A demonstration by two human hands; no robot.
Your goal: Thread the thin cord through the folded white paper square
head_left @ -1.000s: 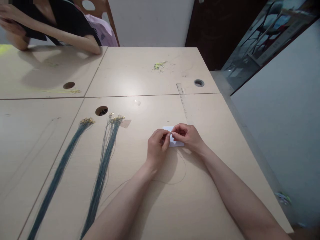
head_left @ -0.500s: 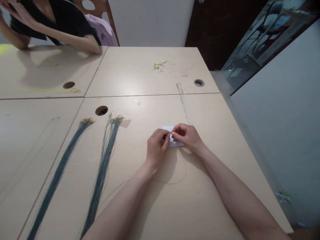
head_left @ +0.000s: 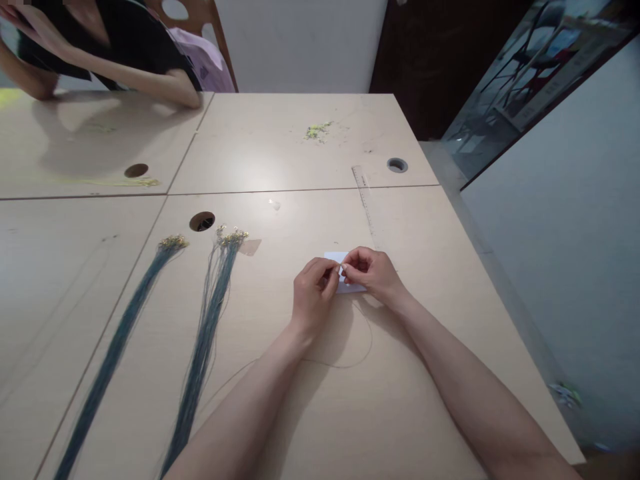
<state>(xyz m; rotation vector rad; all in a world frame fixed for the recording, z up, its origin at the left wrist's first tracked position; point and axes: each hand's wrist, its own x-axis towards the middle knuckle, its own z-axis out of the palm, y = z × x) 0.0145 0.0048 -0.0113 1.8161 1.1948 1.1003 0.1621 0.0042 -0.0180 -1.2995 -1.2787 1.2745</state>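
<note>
Above a small white card [head_left: 353,289] on the table, my left hand [head_left: 315,290] and my right hand [head_left: 373,273] meet at the fingertips, both pinched closed. A thin cord [head_left: 371,340] runs from beneath the hands, loops to the right and passes under my left forearm. Its end appears to be held between the fingertips of both hands, though the detail there is too small to make out. Left of my arms lie two long bundles of blue-green cords, the nearer bundle [head_left: 207,340] and the farther bundle [head_left: 125,333], both with gold-coloured metal ends at the top.
A clear ruler [head_left: 363,193] lies beyond my right hand. Yellow-green scraps [head_left: 317,131] are scattered farther back. The table has round cable holes, one [head_left: 202,221] near the bundles. Across the table, a person in a black top [head_left: 140,47] leans an arm on it.
The view has shifted very slightly. Both hands keep the same pinch over the white card, and the cord loop lies as before.
</note>
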